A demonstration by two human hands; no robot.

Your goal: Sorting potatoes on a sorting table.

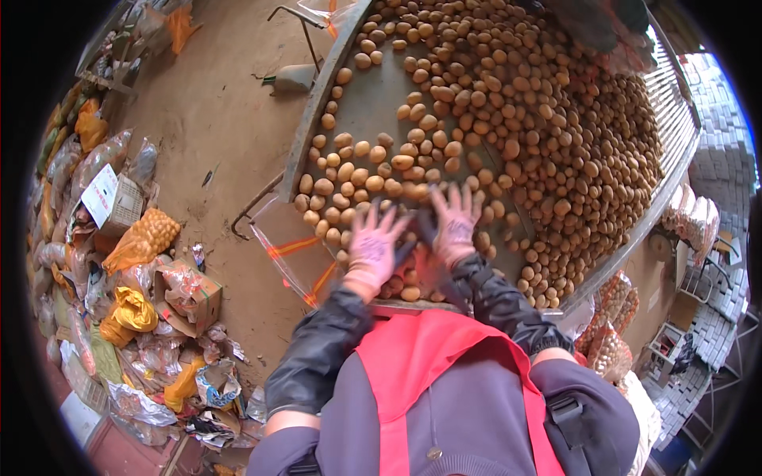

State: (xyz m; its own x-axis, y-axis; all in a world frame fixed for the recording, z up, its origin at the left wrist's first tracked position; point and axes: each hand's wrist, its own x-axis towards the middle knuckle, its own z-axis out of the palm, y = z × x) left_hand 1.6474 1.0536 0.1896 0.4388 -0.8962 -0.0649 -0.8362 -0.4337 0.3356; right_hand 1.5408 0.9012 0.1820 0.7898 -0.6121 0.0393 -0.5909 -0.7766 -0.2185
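Brown, roundish potatoes (pixel 524 83) cover much of a grey sorting table (pixel 375 95) with raised metal edges. My left hand (pixel 374 247), in a pink glove bearing writing, hovers over or touches potatoes near the table's front left corner. Its fingers are spread. To its right, my right hand (pixel 455 229) wears a matching glove, fingers apart and pointing away from me. Neither hand has a potato visibly in its grasp. Between them is a blurred dark and reddish area that I cannot make out. A clear plastic bag (pixel 297 244) with orange stripes hangs at the left corner.
Filled net bags (pixel 607 309) stand at the right. On the left lie a cardboard box (pixel 189 297), an orange net bag of produce (pixel 143 238) and heaped plastic bags. A bent metal bar (pixel 256 205) juts from the table's left side. Another person's dark sleeve (pixel 586 24) shows at top right.
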